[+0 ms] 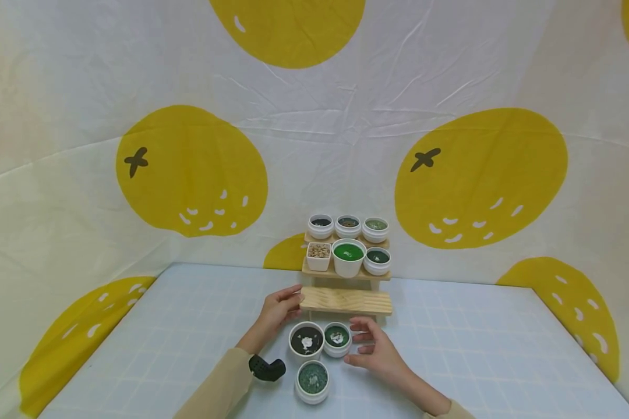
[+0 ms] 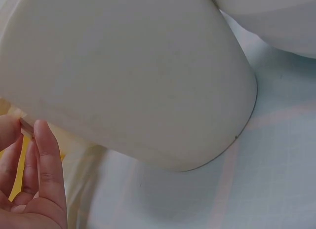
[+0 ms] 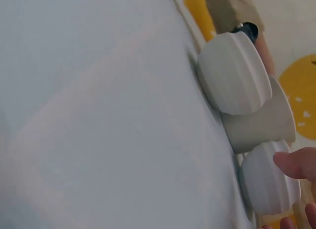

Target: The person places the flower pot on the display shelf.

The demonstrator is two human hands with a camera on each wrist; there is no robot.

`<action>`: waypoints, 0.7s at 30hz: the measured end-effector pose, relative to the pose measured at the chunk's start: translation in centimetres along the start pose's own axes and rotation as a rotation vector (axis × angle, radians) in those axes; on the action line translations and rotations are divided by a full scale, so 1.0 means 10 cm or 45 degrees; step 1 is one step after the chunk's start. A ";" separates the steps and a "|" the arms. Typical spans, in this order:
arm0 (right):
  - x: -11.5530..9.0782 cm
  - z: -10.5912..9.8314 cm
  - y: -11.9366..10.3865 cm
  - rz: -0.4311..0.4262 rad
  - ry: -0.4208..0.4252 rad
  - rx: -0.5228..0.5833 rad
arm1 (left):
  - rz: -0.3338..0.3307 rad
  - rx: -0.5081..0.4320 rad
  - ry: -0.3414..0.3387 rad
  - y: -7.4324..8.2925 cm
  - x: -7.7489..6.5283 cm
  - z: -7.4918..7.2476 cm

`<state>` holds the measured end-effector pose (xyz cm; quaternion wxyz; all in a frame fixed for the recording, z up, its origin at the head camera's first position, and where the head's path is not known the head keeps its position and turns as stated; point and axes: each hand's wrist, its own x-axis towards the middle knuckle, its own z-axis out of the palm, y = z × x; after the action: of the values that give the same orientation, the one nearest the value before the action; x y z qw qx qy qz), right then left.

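My left hand (image 1: 276, 311) pinches the left end of a bare wooden step (image 1: 346, 301), the lowest of a tiered stand. In the left wrist view, thumb and forefinger (image 2: 47, 150) meet on its corner, beside a big white cup (image 2: 128, 81). My right hand (image 1: 376, 349) is spread with fingers apart, right beside a small white ridged bowl (image 1: 338, 347) of dark green paste. Its thumb (image 3: 291, 163) overlaps that bowl in the right wrist view. Left of the bowl stands the taller white cup with dark, white-flecked contents; in front sits another ridged bowl (image 1: 312, 393), grey-green inside.
On the stand's middle step (image 1: 322, 273) are a square cup of seeds (image 1: 318, 259), a bright green cup (image 1: 348, 265) and a dark green bowl (image 1: 377, 265). Several small bowls line the top step. A patterned curtain (image 1: 335, 157) hangs behind the pale checked table (image 1: 477, 349).
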<state>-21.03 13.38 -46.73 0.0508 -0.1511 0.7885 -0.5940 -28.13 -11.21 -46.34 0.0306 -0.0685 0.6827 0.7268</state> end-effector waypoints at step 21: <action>0.13 0.09 0.05 -0.080 -0.102 0.045 | 0.001 -0.038 -0.034 -0.01 0.03 -0.01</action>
<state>-22.17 12.27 -47.38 0.0664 -0.1985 0.7702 -0.6024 -28.40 -11.34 -46.45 0.0382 -0.0590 0.6713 0.7378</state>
